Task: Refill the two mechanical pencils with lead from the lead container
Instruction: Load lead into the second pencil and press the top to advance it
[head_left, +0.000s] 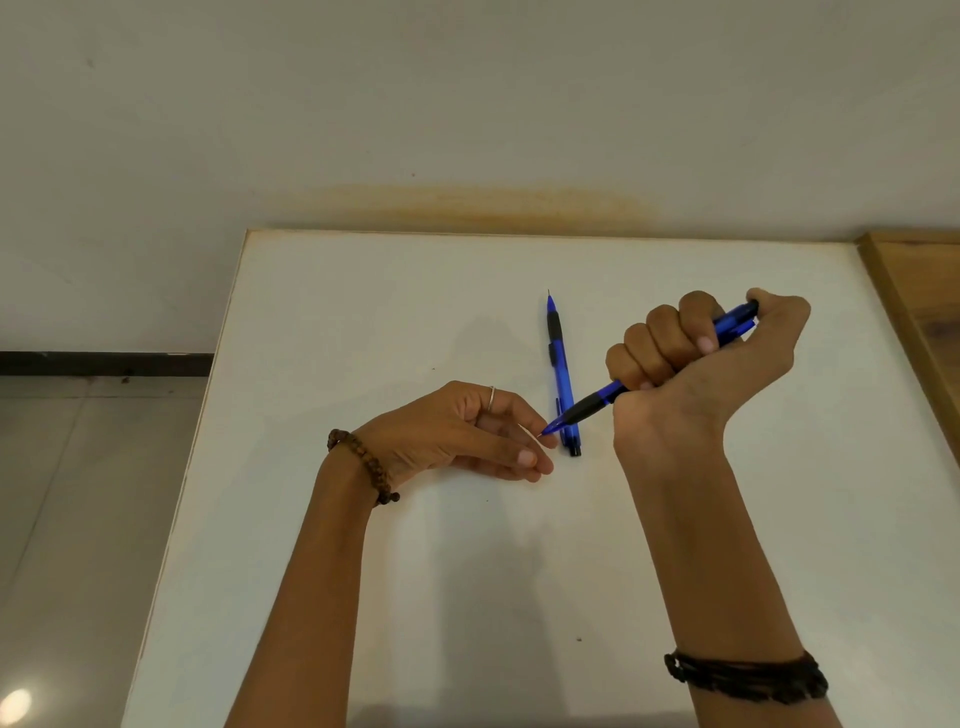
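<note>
My right hand (696, 364) is fisted around a blue mechanical pencil with a black grip (592, 405), thumb on its back end, tip pointing down and left. My left hand (467, 436) rests on the white table (363, 545), its fingertips pinched right at the pencil's tip; whether a thin lead is between them I cannot tell. A second blue mechanical pencil (560, 364) lies flat on the table just behind, tip pointing away from me, partly crossed by the held pencil. No lead container is visible.
The table's left edge (208, 415) drops to a tiled floor. A wooden surface (914, 312) borders the table on the right. A white wall stands right behind the table's far edge.
</note>
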